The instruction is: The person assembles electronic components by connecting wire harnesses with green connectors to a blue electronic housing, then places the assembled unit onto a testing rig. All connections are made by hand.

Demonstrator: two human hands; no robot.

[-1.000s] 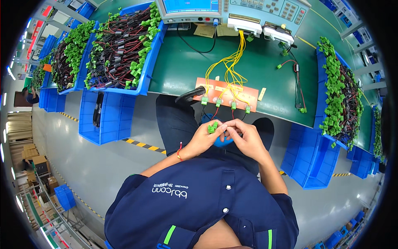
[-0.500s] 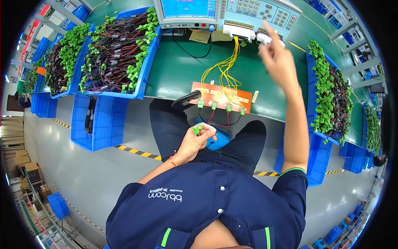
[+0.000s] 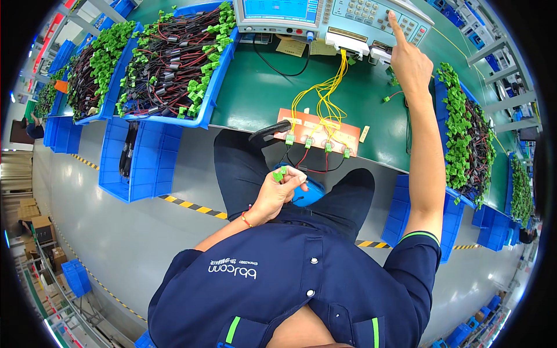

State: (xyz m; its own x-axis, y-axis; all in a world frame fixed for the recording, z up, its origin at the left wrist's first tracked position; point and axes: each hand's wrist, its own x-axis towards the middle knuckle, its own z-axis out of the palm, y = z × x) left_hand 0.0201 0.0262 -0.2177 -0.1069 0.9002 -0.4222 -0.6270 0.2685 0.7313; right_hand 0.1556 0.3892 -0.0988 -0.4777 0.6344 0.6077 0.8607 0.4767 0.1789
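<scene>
My right hand holds nothing. Its index finger is stretched onto a button of the pale blue bench tester, the other fingers loosely bent. In front of my lap, my left hand is closed on small green terminal connectors. Beyond it, an orange test board lies at the table's front edge. Several green connectors are seated along its near side, with red and black leads hanging below. Yellow wires run from the board to the tester's white socket. A black handle juts from the board's left.
Blue bins of wire harnesses with green connectors stand left and right on the green table. One loose green connector on a red lead lies near my right forearm. An open blue bin hangs below on the left.
My right hand has moved forward and right until its index fingertip rests on the tester's keypad. Large pink text has gone from the screen. The view has shifted slightly; my left hand keeps its hold.
</scene>
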